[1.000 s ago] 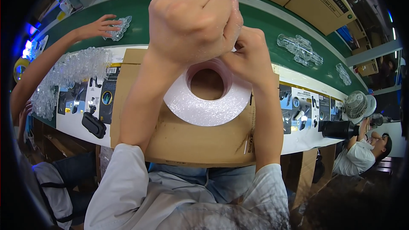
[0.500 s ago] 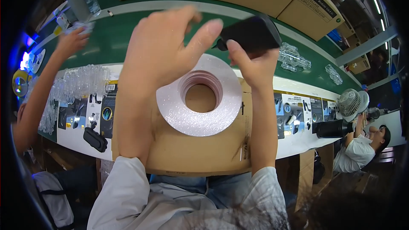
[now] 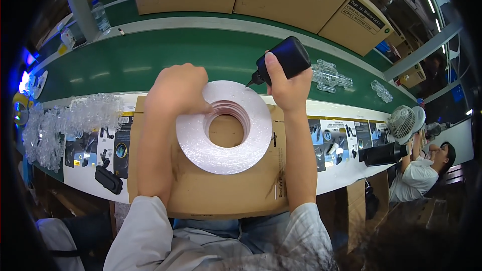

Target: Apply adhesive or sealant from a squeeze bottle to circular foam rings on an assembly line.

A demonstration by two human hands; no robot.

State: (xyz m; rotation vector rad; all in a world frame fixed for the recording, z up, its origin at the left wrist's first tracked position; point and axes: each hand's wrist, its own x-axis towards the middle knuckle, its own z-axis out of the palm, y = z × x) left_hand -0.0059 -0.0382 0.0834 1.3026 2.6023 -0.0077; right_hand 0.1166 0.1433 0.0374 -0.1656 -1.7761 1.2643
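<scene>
My right hand (image 3: 291,88) is wrapped round a black squeeze bottle (image 3: 292,56), tilted with its thin nozzle pointing down and left. The nozzle tip is close to the upper right edge of a wide, glittery white ring-shaped roll (image 3: 226,161); I cannot tell whether they touch. My left hand (image 3: 175,90) is at the roll's upper left side, fingers curled in and thumb over the roll near its hole. Whatever it may hold is hidden. Under the roll lies a brown cardboard box (image 3: 201,190).
Clear plastic pieces lie heaped at the left (image 3: 42,140), with more pieces (image 3: 329,76) on the green surface (image 3: 150,60). A black case (image 3: 108,179), printed cards (image 3: 331,140), a second black bottle (image 3: 384,154) and a fan (image 3: 403,122) flank the box. Large cartons (image 3: 281,0) stand behind. Another person (image 3: 422,175) is at right.
My left hand has come down to the roll's upper left, its fingers now curled in. The bottle has tipped nozzle-down beside the roll. Another person's arm at the left has gone from view.
</scene>
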